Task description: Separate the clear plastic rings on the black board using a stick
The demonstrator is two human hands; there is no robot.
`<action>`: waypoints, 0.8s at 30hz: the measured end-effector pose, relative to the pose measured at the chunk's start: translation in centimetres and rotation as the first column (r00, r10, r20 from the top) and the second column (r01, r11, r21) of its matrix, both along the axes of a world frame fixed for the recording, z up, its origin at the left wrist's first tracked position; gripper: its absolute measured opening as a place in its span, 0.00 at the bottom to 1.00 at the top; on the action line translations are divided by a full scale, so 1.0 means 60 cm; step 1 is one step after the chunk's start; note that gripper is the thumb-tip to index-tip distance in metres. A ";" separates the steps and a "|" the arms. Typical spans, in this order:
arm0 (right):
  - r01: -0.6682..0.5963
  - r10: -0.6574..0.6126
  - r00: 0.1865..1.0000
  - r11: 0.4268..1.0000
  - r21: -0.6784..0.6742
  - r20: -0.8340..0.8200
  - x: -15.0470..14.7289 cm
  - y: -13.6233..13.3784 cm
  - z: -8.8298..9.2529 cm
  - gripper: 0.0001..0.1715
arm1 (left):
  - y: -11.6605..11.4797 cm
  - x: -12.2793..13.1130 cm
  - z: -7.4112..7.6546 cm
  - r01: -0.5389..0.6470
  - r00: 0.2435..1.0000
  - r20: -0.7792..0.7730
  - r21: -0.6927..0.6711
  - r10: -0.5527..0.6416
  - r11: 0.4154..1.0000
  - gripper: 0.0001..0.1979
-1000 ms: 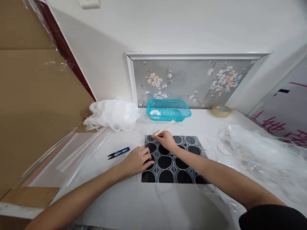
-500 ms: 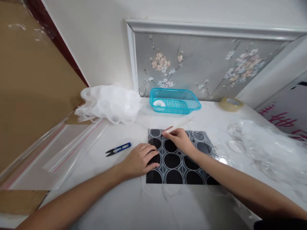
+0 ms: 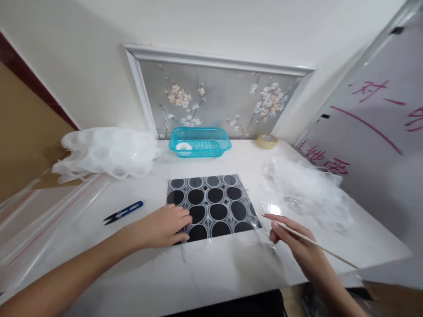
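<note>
A black mat with a pattern of circles point(image 3: 211, 204) lies flat on the white table point(image 3: 214, 273). My left hand point(image 3: 165, 226) rests palm down on the mat's near left corner, fingers spread and flat, holding nothing. My right hand point(image 3: 292, 242) is off the mat, at its near right corner, fingers pinched on a thin pale stick point(image 3: 310, 240) that points left toward the mat.
Blue thread snips point(image 3: 123, 212) lie left of the mat. A turquoise basket point(image 3: 199, 142) and a tape roll point(image 3: 266, 141) stand at the back by the flowered panel. Heaps of clear plastic shells point(image 3: 105, 152) sit at left and clear plastic pieces point(image 3: 306, 193) at right. Clear bags point(image 3: 42, 211) lie far left.
My right hand has drawn back with the stick from the mat's far edge to its near right corner. The camera has swung right. My left hand has stayed on the mat.
</note>
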State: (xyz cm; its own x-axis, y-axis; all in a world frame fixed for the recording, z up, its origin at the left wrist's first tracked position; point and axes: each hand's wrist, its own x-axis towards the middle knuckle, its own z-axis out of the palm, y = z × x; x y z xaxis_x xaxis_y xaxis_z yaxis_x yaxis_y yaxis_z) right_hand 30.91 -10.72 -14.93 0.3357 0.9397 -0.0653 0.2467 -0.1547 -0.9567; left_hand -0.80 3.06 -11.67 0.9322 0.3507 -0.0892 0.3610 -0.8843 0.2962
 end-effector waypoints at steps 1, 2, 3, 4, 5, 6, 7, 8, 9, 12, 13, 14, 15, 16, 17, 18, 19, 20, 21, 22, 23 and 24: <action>0.019 -0.019 1.000 0.999 0.032 -0.020 -0.005 -0.015 -0.004 0.21 | 0.006 0.036 0.007 0.052 0.997 0.050 0.020 -0.052 0.998 0.08; 0.052 -0.049 0.998 0.996 0.069 -0.043 -0.009 -0.028 -0.006 0.19 | 0.011 0.080 0.012 0.122 0.988 0.097 0.024 -0.124 0.992 0.08; 0.100 -0.093 0.993 0.989 0.110 -0.073 -0.012 -0.040 -0.007 0.18 | 0.015 0.131 0.015 0.201 0.972 0.122 0.025 -0.203 0.979 0.08; 0.164 -0.148 0.983 0.975 0.152 -0.111 -0.013 -0.051 -0.007 0.17 | 0.017 0.185 0.015 0.277 0.952 0.128 0.029 -0.278 0.961 0.10; 0.237 -0.209 0.966 0.952 0.191 -0.154 -0.012 -0.061 -0.007 0.17 | 0.017 0.240 0.012 0.338 0.935 0.109 0.028 -0.339 0.941 0.12; 0.318 -0.275 0.940 0.921 0.225 -0.200 -0.009 -0.070 -0.007 0.16 | 0.015 0.292 0.006 0.426 0.903 0.056 0.013 -0.426 0.905 0.14; 0.397 -0.339 0.908 0.883 0.252 -0.245 -0.004 -0.078 -0.008 0.16 | 0.012 0.340 -0.001 0.478 0.878 0.027 0.000 -0.478 0.878 0.14; 0.471 -0.397 0.872 0.839 0.273 -0.287 0.004 -0.085 -0.010 0.16 | 0.007 0.381 -0.010 0.514 0.857 0.001 -0.011 -0.515 0.857 0.14; 0.534 -0.447 0.836 0.797 0.283 -0.319 0.013 -0.092 -0.013 0.16 | 0.004 0.414 -0.018 0.538 0.842 -0.031 -0.024 -0.538 0.843 0.14; 0.621 -0.545 0.779 0.741 0.257 -0.310 0.040 -0.101 -0.031 0.15 | 0.006 0.460 -0.028 0.550 0.826 -0.106 -0.063 -0.554 0.833 0.04; 0.607 -0.546 0.790 0.760 0.231 -0.279 0.046 -0.097 -0.037 0.16 | 0.014 0.461 -0.023 0.535 0.836 -0.104 -0.068 -0.539 0.842 0.05; 0.571 -0.522 0.816 0.796 0.202 -0.250 0.048 -0.089 -0.044 0.16 | 0.024 0.457 -0.011 0.511 0.853 -0.083 -0.065 -0.515 0.857 0.06; 0.515 -0.472 0.850 0.839 0.176 -0.235 0.045 -0.075 -0.050 0.17 | 0.038 0.450 0.006 0.479 0.876 -0.043 -0.055 -0.481 0.876 0.06; 0.445 -0.403 0.884 0.881 0.159 -0.237 0.037 -0.056 -0.054 0.19 | 0.054 0.440 0.028 0.438 0.899 0.013 -0.040 -0.438 0.898 0.05; 0.357 -0.313 0.916 0.921 0.154 -0.250 0.023 -0.033 -0.057 0.20 | 0.071 0.428 0.054 0.393 0.918 0.074 -0.023 -0.390 0.919 0.05; 0.274 -0.228 0.938 0.949 0.158 -0.262 0.004 -0.006 -0.058 0.22 | 0.089 0.415 0.083 0.343 0.931 0.131 -0.008 -0.339 0.939 0.06; 0.191 -0.145 0.953 0.969 0.158 -0.267 -0.018 0.023 -0.058 0.24 | 0.106 0.402 0.113 0.295 0.941 0.175 0.000 -0.291 0.955 0.07; 0.084 -0.044 0.969 0.985 0.154 -0.243 -0.043 0.053 -0.055 0.26 | 0.121 0.389 0.143 0.261 0.946 0.201 -0.001 -0.255 0.965 0.09; 0.048 -0.019 0.977 0.990 0.131 -0.213 -0.070 0.082 -0.050 0.30 | 0.133 0.376 0.171 0.233 0.949 0.218 -0.003 -0.226 0.973 0.10; 0.008 0.017 0.976 0.993 0.117 -0.218 -0.097 0.108 -0.042 0.32 | 0.144 0.364 0.198 0.208 0.951 0.233 -0.004 -0.201 0.978 0.10; -0.023 0.057 0.963 0.991 0.131 -0.262 -0.123 0.131 -0.033 0.31 | 0.153 0.354 0.222 0.181 0.952 0.252 -0.001 -0.174 0.984 0.09; -0.043 0.086 0.953 0.987 0.153 -0.292 -0.146 0.150 -0.022 0.29 | 0.160 0.345 0.243 0.147 0.950 0.276 0.007 -0.143 0.989 0.08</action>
